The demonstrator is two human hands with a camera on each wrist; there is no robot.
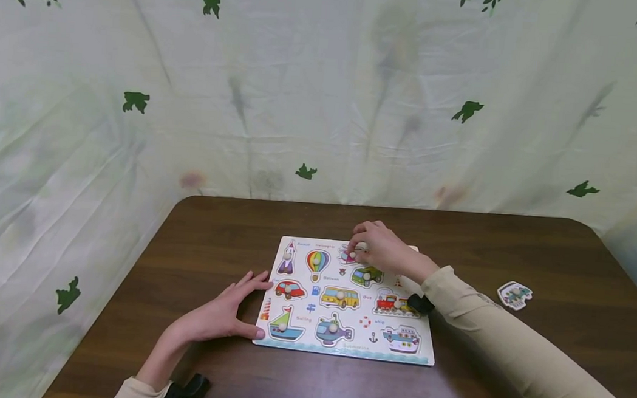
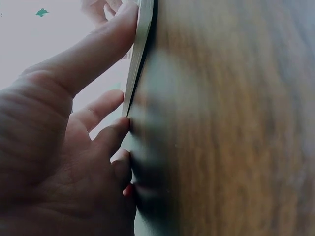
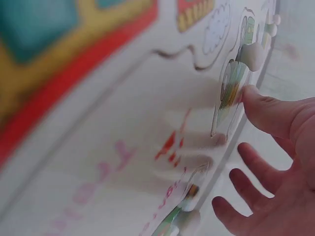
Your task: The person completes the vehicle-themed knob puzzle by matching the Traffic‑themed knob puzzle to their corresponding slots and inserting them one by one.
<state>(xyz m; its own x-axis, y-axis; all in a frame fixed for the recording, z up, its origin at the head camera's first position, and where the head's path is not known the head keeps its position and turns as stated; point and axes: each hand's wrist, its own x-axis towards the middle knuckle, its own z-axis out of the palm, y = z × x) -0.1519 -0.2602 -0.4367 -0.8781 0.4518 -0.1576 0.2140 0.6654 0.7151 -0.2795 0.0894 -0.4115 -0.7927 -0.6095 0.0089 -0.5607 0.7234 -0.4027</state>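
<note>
A white wooden peg puzzle board (image 1: 363, 314) with vehicle pieces lies on the table. My left hand (image 1: 224, 312) steadies its left side, thumb at the near corner, other fingers spread along the edge. In the left wrist view, the thumb and fingertips meet the board's side (image 2: 139, 54). My right hand (image 1: 383, 248) reaches over the far edge and pinches the pink helicopter piece (image 1: 346, 255), partly hidden by the fingers. From the right wrist, the thumb (image 3: 268, 110) points down at the board, and the outer fingers are spread above it; the index finger is hidden.
A loose puzzle piece (image 1: 515, 295) lies on the brown table (image 1: 484, 355) right of the board. On the board sit several knobbed pieces, among them a balloon (image 1: 318, 261), a bus (image 1: 340, 298) and a submarine (image 1: 334, 331). Behind the table hangs a pale curtain (image 1: 335, 102).
</note>
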